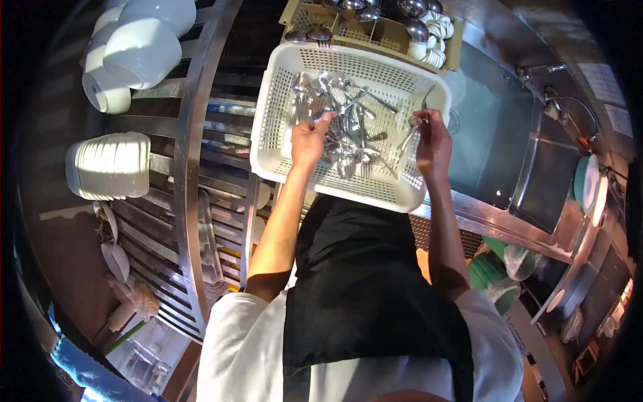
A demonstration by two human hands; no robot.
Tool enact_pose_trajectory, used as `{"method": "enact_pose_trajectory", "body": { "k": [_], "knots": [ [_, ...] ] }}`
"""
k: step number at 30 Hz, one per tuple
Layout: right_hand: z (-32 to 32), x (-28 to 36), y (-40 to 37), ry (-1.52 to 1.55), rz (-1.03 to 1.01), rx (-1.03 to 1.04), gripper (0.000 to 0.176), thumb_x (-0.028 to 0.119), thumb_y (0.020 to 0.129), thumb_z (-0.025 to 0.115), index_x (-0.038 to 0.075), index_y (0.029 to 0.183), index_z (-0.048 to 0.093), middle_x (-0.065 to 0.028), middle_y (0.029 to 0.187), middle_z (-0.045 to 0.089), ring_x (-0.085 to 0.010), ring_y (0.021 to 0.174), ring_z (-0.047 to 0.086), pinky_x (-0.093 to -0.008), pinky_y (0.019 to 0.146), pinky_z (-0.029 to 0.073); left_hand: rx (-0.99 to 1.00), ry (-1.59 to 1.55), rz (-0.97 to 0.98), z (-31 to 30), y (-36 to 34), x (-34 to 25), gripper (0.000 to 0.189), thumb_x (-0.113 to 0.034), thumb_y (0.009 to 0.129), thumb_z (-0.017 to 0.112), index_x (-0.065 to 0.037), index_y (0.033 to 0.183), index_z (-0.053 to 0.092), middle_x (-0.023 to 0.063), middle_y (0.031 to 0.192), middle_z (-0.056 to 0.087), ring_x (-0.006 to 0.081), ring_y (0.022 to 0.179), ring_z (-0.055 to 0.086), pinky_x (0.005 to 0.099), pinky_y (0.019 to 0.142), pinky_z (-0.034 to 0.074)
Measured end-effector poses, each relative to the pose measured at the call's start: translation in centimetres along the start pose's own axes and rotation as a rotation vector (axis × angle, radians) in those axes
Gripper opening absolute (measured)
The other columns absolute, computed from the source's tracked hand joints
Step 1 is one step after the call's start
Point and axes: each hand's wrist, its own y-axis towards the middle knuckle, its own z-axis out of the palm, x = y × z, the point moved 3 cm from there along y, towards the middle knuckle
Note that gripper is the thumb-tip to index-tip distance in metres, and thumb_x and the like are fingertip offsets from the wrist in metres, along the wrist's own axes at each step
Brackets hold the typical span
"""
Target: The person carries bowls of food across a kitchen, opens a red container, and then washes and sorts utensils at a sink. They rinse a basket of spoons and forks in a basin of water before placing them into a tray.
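Observation:
A white perforated plastic basket (273, 144) in front of my body holds a loose heap of metal forks and spoons (351, 124). At the heap's left side is my left hand (309, 144), its thumb and fingers closed together over the cutlery; what lies between them cannot be made out. Over the basket's right wall, my right hand (434, 144) pinches a slim piece of metal cutlery (427, 98) that points away from me. Its end is too small to identify. Another piece of cutlery (406, 139) lies in the basket beside that hand.
Behind the basket stands a divided cutlery tray (372, 30) with spoons, forks and white spoons (435, 41). A metal sink (489, 127) with a tap (552, 67) is at the right. White bowls (143, 52) and stacked white containers (110, 165) occupy the slatted metal rack (191, 134) at left.

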Motion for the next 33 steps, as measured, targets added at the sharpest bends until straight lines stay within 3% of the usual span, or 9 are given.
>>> {"method": "enact_pose_trajectory", "body": {
  "k": [2,5,7,10,19,23,29,31,33],
  "knots": [
    [0.9,0.1,1.2,-0.028,-0.047,0.012,0.014,0.008,0.099,0.057,0.002,0.111,0.06,-0.0073,0.097,0.067,-0.0163,0.089,0.062,-0.0321,0.084,0.05,0.001,-0.014,0.128,-1.1,-1.0,-1.1,0.021,-0.02,0.096,0.068,-0.002,0.103,0.076,0.0026,0.077,0.072,0.0063,0.061,0.054,0.0278,0.055,0.044],
    [4.8,-0.5,3.7,0.698,0.154,0.091,0.015,0.008,0.097,0.057,0.004,0.112,0.057,-0.0142,0.099,0.066,-0.0315,0.088,0.067,-0.0423,0.075,0.052,0.087,0.207,0.139,-2.7,-0.3,-1.2,0.014,-0.013,0.093,0.066,0.0,0.091,0.072,0.0094,0.08,0.074,0.0151,0.067,0.064,0.0335,0.061,0.049],
    [7.2,0.6,5.1,-0.143,-0.139,0.183,0.02,0.012,0.095,0.058,0.005,0.114,0.058,-0.0176,0.101,0.068,-0.0376,0.091,0.066,-0.0452,0.082,0.052,0.157,0.353,0.138,-2.7,-0.1,-1.3,0.013,-0.01,0.09,0.065,0.001,0.084,0.069,0.0132,0.081,0.074,0.0222,0.07,0.069,0.0383,0.065,0.052],
    [12.1,-3.7,5.4,-0.274,-0.062,0.223,0.017,0.017,0.097,0.055,0.005,0.108,0.061,-0.0235,0.098,0.065,-0.0482,0.094,0.062,-0.0495,0.081,0.052,0.01,0.74,0.369,-2.1,0.1,-2.2,0.017,-0.014,0.084,0.064,0.003,0.083,0.065,0.0265,0.071,0.062,0.0439,0.07,0.064,0.0476,0.068,0.049],
    [11.4,-8.1,2.6,-0.601,0.2,0.469,0.025,0.009,0.09,0.052,-0.003,0.111,0.06,-0.0282,0.12,0.056,-0.046,0.108,0.062,-0.0509,0.094,0.052,-0.235,0.45,0.32,-2.7,1.4,-2.4,0.016,-0.015,0.09,0.062,-0.001,0.092,0.07,0.0219,0.086,0.071,0.0412,0.084,0.068,0.0476,0.075,0.052],
    [10.6,-5.4,2.7,-0.575,0.184,0.566,0.031,0.008,0.088,0.051,-0.006,0.116,0.057,-0.0273,0.129,0.053,-0.0414,0.12,0.057,-0.047,0.1,0.049,-0.065,0.769,0.549,0.3,2.6,-4.7,0.019,-0.012,0.087,0.064,-0.007,0.101,0.075,0.0201,0.088,0.071,0.0388,0.084,0.069,0.0452,0.074,0.054],
    [9.6,-6.1,4.9,-0.869,-0.218,0.54,0.028,0.022,0.09,0.055,-0.002,0.102,0.063,-0.0244,0.093,0.07,-0.0409,0.097,0.065,-0.0467,0.09,0.052,0.574,1.375,1.066,0.6,4.8,-4.8,0.007,-0.017,0.082,0.067,-0.014,0.081,0.074,0.01,0.085,0.071,0.0287,0.089,0.069,0.0424,0.081,0.052],
    [7.2,-5.2,3.9,-0.458,0.256,0.315,0.026,0.026,0.092,0.055,0.003,0.099,0.066,-0.0244,0.089,0.07,-0.0425,0.087,0.068,-0.0489,0.083,0.054,0.679,1.436,1.045,-0.2,4.6,-4.0,0.009,-0.018,0.083,0.066,-0.014,0.082,0.074,0.009,0.09,0.071,0.0281,0.094,0.069,0.0421,0.085,0.052],
    [8.0,-5.5,1.8,-0.361,0.246,0.322,0.026,0.027,0.092,0.055,0.004,0.098,0.067,-0.0245,0.089,0.07,-0.0428,0.088,0.068,-0.0496,0.081,0.054,0.714,1.522,1.076,-0.7,5.3,-0.9,0.013,-0.014,0.083,0.064,-0.016,0.091,0.074,0.0116,0.097,0.069,0.0299,0.099,0.066,0.0445,0.092,0.049]
  ]
}}
